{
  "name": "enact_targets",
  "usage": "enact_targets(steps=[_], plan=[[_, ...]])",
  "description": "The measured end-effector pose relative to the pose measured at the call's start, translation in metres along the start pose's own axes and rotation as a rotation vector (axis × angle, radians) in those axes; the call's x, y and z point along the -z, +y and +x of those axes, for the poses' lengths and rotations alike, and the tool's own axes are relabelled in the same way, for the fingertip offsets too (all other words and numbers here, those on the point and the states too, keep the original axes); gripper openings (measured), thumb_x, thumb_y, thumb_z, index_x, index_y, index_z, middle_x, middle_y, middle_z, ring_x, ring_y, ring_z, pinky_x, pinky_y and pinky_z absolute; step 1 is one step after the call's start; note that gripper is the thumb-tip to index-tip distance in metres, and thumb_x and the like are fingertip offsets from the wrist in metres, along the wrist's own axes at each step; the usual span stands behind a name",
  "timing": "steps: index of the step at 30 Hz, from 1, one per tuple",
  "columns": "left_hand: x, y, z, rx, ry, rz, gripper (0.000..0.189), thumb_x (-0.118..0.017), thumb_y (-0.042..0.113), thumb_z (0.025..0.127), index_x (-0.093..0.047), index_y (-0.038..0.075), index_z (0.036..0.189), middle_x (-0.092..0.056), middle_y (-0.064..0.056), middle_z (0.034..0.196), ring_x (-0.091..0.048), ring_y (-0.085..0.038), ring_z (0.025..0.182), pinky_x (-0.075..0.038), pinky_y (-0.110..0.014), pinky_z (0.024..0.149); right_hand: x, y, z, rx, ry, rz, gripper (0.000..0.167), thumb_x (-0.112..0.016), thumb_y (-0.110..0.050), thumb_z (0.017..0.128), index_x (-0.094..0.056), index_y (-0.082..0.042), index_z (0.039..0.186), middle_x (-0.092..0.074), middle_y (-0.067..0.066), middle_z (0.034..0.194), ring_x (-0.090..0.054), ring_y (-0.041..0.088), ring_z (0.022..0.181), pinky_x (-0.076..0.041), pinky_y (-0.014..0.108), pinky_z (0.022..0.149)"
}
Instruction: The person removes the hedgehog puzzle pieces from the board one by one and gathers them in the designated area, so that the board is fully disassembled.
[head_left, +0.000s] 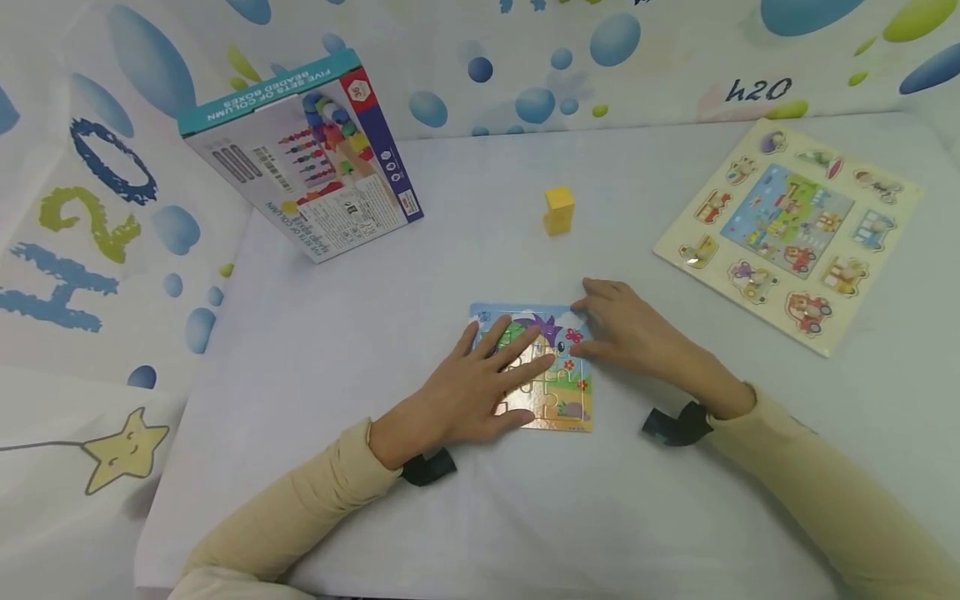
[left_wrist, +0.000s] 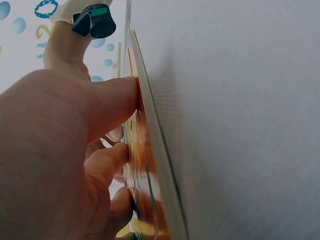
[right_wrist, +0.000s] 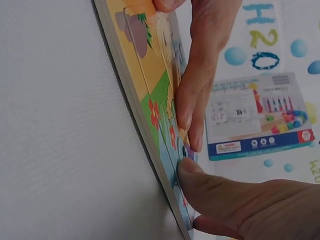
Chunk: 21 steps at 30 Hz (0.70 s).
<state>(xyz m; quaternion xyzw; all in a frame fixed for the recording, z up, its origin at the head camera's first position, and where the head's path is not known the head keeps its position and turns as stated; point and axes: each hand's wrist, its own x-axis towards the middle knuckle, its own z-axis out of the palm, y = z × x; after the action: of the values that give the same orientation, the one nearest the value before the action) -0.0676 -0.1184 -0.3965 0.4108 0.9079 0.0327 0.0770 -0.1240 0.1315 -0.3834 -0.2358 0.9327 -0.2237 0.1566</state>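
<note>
Head view shows my left grip (head_left: 483, 390) spread across the jigsaw puzzle (head_left: 562, 393), fingers apart and resting on its face. My right grip (head_left: 630, 327) is relaxed, thumb and index finger apart: the thumb touches the jigsaw puzzle near its right edge, the index finger is at its far right corner. It lies flat on the white counter (head_left: 352, 333) before me. Beyond stands a yellow block (head_left: 558, 212), between a bead box (head_left: 300, 158) on the left and a picture board (head_left: 791, 229) on the right.

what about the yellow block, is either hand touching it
No, the yellow block stands apart on the table, while the left hand and right hand are both at the puzzle.
</note>
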Motion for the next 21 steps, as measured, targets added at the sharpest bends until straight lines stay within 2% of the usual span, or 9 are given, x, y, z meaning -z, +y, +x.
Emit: enact_targets(steps=[6,13,16,21], plan=[[0.0007,0.0003,0.0001,0.003,-0.009,0.009,0.064,-0.044,0.058,0.097,-0.032,0.029,0.154,-0.018,-0.006,0.163,-0.013,-0.040,0.149,-0.017,-0.064,0.114,0.0003,-0.0014,-0.0013,0.024,0.019,0.000,0.042,-0.078,-0.022,0.083,-0.067,0.002,0.115,-0.041,0.028,0.148,-0.034,0.044,0.139,-0.027,0.056,0.114],[0.0002,-0.0005,0.0005,0.008,-0.023,-0.009,0.065,-0.042,0.058,0.097,-0.030,0.030,0.154,-0.017,-0.005,0.164,-0.011,-0.040,0.149,-0.015,-0.065,0.115,-0.0039,0.0043,0.0021,0.015,0.024,0.116,0.027,-0.078,-0.017,0.082,-0.066,0.000,0.099,-0.027,0.034,0.152,-0.022,0.051,0.140,-0.019,0.062,0.114],[-0.0005,-0.0008,0.0007,0.009,-0.021,-0.010,0.065,-0.043,0.058,0.097,-0.029,0.030,0.154,-0.017,-0.005,0.164,-0.011,-0.040,0.149,-0.014,-0.065,0.115,-0.0050,0.0039,0.0019,0.023,0.034,0.100,0.028,-0.078,-0.017,0.082,-0.066,0.001,0.100,-0.030,0.035,0.150,-0.024,0.050,0.139,-0.021,0.061,0.114],[-0.0008,-0.0005,0.0011,0.014,-0.026,-0.012,0.065,-0.042,0.059,0.097,-0.028,0.031,0.155,-0.015,-0.004,0.164,-0.010,-0.039,0.150,-0.013,-0.065,0.115,-0.0030,0.0017,0.0001,0.014,0.053,0.058,0.040,-0.080,-0.020,0.081,-0.064,0.003,0.109,-0.034,0.033,0.149,-0.028,0.048,0.138,-0.024,0.057,0.114]])
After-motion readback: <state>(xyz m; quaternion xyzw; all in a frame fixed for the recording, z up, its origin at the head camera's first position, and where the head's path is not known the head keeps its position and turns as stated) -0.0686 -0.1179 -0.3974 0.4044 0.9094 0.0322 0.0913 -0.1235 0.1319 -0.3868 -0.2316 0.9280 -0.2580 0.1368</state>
